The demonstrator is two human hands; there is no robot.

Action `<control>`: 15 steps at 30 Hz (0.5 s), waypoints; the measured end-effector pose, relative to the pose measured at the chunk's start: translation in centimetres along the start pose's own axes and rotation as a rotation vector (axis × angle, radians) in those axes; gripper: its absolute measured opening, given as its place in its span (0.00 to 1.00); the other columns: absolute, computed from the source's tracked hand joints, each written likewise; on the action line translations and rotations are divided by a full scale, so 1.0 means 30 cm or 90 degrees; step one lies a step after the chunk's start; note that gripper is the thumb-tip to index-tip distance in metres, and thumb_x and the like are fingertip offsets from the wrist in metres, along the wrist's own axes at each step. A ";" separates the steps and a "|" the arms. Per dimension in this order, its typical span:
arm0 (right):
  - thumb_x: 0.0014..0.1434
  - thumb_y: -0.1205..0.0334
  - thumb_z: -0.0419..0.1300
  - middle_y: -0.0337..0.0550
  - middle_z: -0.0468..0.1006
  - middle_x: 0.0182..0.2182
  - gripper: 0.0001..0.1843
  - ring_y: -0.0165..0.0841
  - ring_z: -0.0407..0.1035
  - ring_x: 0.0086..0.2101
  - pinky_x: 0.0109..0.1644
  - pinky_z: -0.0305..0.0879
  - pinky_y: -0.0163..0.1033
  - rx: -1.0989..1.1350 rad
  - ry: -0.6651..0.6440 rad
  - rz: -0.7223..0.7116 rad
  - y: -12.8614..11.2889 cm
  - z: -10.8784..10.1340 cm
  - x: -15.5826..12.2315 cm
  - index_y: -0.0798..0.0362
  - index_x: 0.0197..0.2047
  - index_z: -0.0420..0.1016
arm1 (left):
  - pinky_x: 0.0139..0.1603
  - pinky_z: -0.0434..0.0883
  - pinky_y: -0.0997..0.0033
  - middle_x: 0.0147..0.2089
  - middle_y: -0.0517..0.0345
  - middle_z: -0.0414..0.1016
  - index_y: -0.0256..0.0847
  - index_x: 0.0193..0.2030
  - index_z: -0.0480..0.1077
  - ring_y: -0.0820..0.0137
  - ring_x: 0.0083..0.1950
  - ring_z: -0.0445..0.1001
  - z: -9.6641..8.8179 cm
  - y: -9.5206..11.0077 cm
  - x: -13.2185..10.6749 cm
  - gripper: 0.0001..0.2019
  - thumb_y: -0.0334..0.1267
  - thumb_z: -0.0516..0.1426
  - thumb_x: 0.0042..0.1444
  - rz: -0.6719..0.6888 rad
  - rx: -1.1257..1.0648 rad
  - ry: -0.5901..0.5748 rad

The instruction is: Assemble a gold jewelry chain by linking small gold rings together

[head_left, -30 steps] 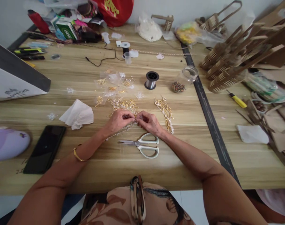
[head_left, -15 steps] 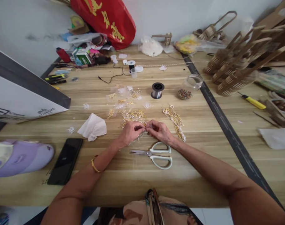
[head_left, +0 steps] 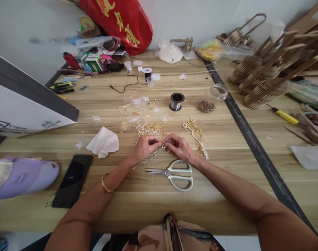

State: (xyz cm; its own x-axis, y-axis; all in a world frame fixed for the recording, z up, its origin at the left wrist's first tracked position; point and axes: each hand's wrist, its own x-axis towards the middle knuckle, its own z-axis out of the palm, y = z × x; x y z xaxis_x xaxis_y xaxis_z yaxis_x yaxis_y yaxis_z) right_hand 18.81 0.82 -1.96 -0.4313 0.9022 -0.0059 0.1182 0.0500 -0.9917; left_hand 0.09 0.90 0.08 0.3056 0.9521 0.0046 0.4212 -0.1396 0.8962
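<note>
My left hand (head_left: pixel 146 149) and my right hand (head_left: pixel 179 149) meet over the table, thumbs and forefingers pinched close together. Between the fingertips shows a small ring (head_left: pixel 164 146). A thin silvery beaded chain (head_left: pixel 148 160) trails from it toward the lower left, beneath my left hand; the exact hold is too small to make out. Just beyond my hands lies a heap of gold and silver beads (head_left: pixel 151 129). Scissors with white handles (head_left: pixel 180 170) rest nearer to me, blades pointing left. To the right of my right hand lie several finished-looking beaded chains (head_left: pixel 197 136).
A wire spool (head_left: pixel 176 101) and a jar of dark beads (head_left: pixel 208 105) stand farther back. Leftward are a crumpled tissue (head_left: pixel 103 142), a phone (head_left: pixel 72 181), a purple bottle (head_left: pixel 25 177) and a large box (head_left: pixel 30 104). Small woven baskets (head_left: pixel 260 90) and a yellow-handled tool (head_left: pixel 286 115) are at right.
The ring and more of the silvery chain now show at my fingertips, with the chain stretching farther toward the lower left. Both hands stay nearly in place, still pinched.
</note>
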 end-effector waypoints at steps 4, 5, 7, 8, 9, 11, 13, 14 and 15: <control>0.57 0.52 0.58 0.35 0.69 0.20 0.14 0.24 0.63 0.19 0.22 0.62 0.29 0.010 -0.006 0.000 -0.006 -0.001 -0.001 0.55 0.37 0.67 | 0.33 0.69 0.74 0.29 0.57 0.78 0.36 0.31 0.76 0.72 0.30 0.73 0.002 0.003 -0.001 0.07 0.37 0.59 0.51 -0.007 -0.007 -0.008; 0.57 0.52 0.58 0.35 0.69 0.20 0.14 0.24 0.63 0.19 0.22 0.62 0.30 0.011 -0.008 -0.003 -0.007 -0.001 -0.001 0.55 0.37 0.67 | 0.33 0.69 0.74 0.29 0.56 0.78 0.36 0.31 0.76 0.72 0.30 0.73 0.002 0.004 -0.001 0.07 0.37 0.59 0.51 -0.007 -0.006 -0.007; 0.57 0.51 0.58 0.35 0.69 0.20 0.14 0.24 0.63 0.19 0.22 0.62 0.29 0.009 -0.008 -0.006 -0.009 -0.001 -0.001 0.55 0.36 0.67 | 0.33 0.69 0.74 0.29 0.57 0.78 0.36 0.31 0.76 0.71 0.30 0.73 0.005 0.003 0.000 0.06 0.37 0.59 0.51 0.002 0.003 -0.003; 0.57 0.51 0.58 0.35 0.69 0.20 0.14 0.24 0.63 0.19 0.22 0.62 0.29 0.009 -0.006 -0.006 -0.009 0.000 0.000 0.55 0.36 0.67 | 0.33 0.69 0.74 0.29 0.57 0.78 0.36 0.31 0.76 0.72 0.30 0.73 0.006 0.002 0.001 0.06 0.37 0.59 0.51 0.011 0.012 -0.001; 0.57 0.51 0.58 0.35 0.69 0.20 0.14 0.24 0.63 0.19 0.22 0.63 0.30 0.010 -0.004 -0.006 -0.009 0.000 0.000 0.55 0.36 0.67 | 0.33 0.69 0.74 0.30 0.57 0.78 0.37 0.32 0.76 0.72 0.30 0.73 0.008 0.001 0.001 0.06 0.36 0.59 0.51 0.023 0.024 0.003; 0.57 0.51 0.58 0.35 0.69 0.20 0.15 0.25 0.63 0.19 0.22 0.63 0.30 0.013 -0.003 -0.006 -0.008 0.000 0.001 0.55 0.36 0.67 | 0.33 0.68 0.74 0.30 0.57 0.78 0.38 0.32 0.76 0.72 0.30 0.73 0.010 0.000 0.003 0.05 0.36 0.59 0.52 0.057 0.060 0.012; 0.57 0.51 0.58 0.35 0.69 0.20 0.15 0.25 0.63 0.19 0.22 0.63 0.30 0.013 -0.004 -0.006 -0.008 -0.001 0.002 0.55 0.36 0.67 | 0.35 0.68 0.73 0.31 0.57 0.77 0.39 0.32 0.75 0.72 0.31 0.72 0.013 -0.001 0.005 0.05 0.35 0.58 0.53 0.100 0.108 0.023; 0.57 0.51 0.58 0.36 0.69 0.20 0.14 0.25 0.63 0.19 0.22 0.63 0.30 0.012 -0.003 -0.006 -0.008 -0.001 0.002 0.55 0.36 0.67 | 0.36 0.68 0.72 0.32 0.56 0.77 0.39 0.32 0.75 0.72 0.32 0.72 0.013 -0.001 0.006 0.05 0.34 0.58 0.53 0.122 0.132 0.026; 0.57 0.51 0.58 0.36 0.69 0.20 0.14 0.25 0.63 0.19 0.22 0.62 0.30 0.011 -0.001 -0.005 -0.008 -0.001 0.002 0.55 0.36 0.67 | 0.38 0.68 0.72 0.32 0.56 0.77 0.39 0.33 0.75 0.71 0.33 0.72 0.014 -0.002 0.006 0.05 0.34 0.57 0.54 0.143 0.151 0.027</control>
State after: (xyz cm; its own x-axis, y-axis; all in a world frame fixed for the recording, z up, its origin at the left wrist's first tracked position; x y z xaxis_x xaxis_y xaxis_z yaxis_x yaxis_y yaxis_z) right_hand 18.78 0.88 -1.72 -0.4337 0.9010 0.0024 0.0983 0.0499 -0.9939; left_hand 0.48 0.98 -0.15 0.3792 0.9003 0.2139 0.5359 -0.4021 0.7424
